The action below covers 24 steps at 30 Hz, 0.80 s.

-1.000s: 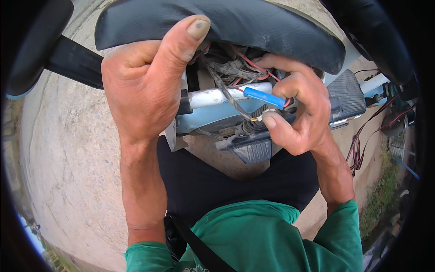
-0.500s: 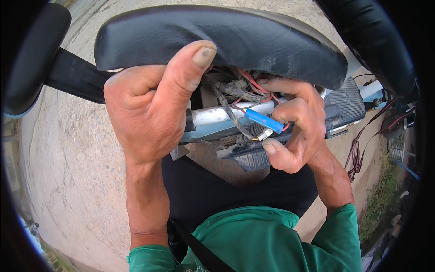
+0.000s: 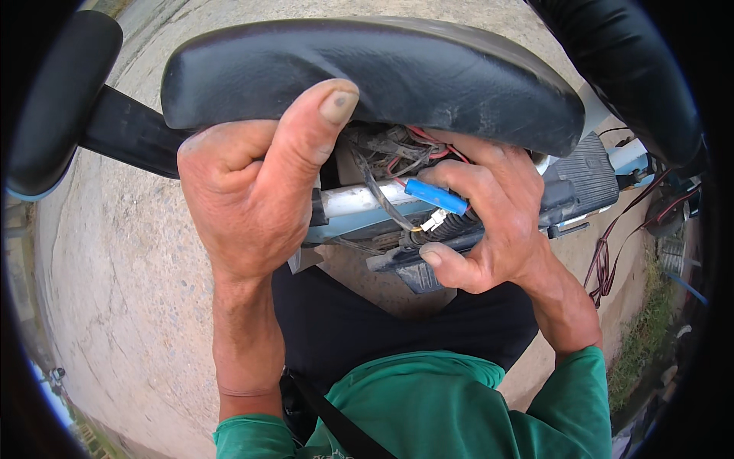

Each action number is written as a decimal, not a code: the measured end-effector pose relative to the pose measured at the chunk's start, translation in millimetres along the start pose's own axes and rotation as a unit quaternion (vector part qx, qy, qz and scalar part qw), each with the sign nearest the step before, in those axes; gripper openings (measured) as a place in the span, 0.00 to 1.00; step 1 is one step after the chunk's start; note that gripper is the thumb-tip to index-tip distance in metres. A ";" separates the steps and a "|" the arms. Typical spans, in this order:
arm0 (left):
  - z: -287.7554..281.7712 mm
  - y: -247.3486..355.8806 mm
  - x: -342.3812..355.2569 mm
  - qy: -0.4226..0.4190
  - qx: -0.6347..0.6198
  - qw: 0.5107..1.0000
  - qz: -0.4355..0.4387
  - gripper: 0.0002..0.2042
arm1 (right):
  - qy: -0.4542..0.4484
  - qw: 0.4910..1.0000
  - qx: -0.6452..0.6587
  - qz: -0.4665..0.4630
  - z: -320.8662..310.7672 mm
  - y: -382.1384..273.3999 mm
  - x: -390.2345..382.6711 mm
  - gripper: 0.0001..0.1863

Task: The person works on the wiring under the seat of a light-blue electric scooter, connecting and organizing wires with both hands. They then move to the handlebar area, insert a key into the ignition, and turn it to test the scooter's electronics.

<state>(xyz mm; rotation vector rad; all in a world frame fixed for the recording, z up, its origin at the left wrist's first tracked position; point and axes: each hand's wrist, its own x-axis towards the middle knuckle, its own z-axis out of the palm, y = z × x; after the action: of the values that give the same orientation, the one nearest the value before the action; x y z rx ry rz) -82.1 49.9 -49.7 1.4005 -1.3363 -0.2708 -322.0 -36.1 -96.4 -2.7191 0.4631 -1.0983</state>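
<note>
A black padded seat (image 3: 382, 73) is tipped up over the blue-and-white frame (image 3: 359, 200) of a small vehicle, probably an electric bike. My left hand (image 3: 248, 195) is closed round the near edge of the seat, its thumb up against the padding and its fingers hidden underneath. Below the seat lies a tangle of wires (image 3: 394, 149), red and dark. My right hand (image 3: 497, 206) reaches into it, fingers bent and partly hidden by the seat, thumb held apart. Beside its index finger sits a blue tube-shaped sleeve (image 3: 434, 196) on a red wire. A white plug connector (image 3: 433, 221) hangs just below.
A black ribbed footrest (image 3: 582, 172) is at the right of the frame. Dark red cables (image 3: 600, 260) hang beyond it. Another black pad (image 3: 619, 69) fills the upper right, and a black armrest-like pad (image 3: 65, 92) the left. Concrete ground (image 3: 130, 283) spreads around.
My right hand has moved slightly left and its fingers reach deeper under the seat. The blue sleeve and the white connector have shifted a little left. The seat sits slightly lower in view.
</note>
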 end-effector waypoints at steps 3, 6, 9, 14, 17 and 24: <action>0.3 0.0 -0.6 0.003 -0.002 1.000 -0.002 0.17 | -0.014 0.999 -0.032 -0.021 -1.7 -2.3 4.8 0.33; -1.9 2.4 0.6 -0.008 0.015 1.000 -0.004 0.18 | -0.018 0.999 -0.018 -0.027 -2.5 -0.4 6.1 0.34; 1.3 2.5 3.2 -0.003 0.010 1.000 0.007 0.19 | -0.017 1.000 0.006 -0.021 -2.8 2.0 5.2 0.34; 0.5 -3.1 1.9 -0.001 -0.018 1.000 0.008 0.20 | -0.009 0.998 -0.060 0.019 3.0 -7.0 3.3 0.36; -0.7 -0.1 3.1 -0.006 -0.007 1.000 0.015 0.21 | -0.002 0.995 -0.050 0.080 6.6 -12.1 -2.3 0.42; 1.4 0.5 4.5 -0.004 -0.026 1.000 -0.002 0.23 | -0.031 0.995 -0.075 0.061 1.0 -15.5 6.1 0.47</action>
<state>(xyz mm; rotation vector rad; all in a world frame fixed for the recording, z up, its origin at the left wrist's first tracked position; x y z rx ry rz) -81.9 45.7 -47.6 1.3592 -1.3241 -0.3124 -313.8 -23.6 -88.9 -2.7987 0.7184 -0.9826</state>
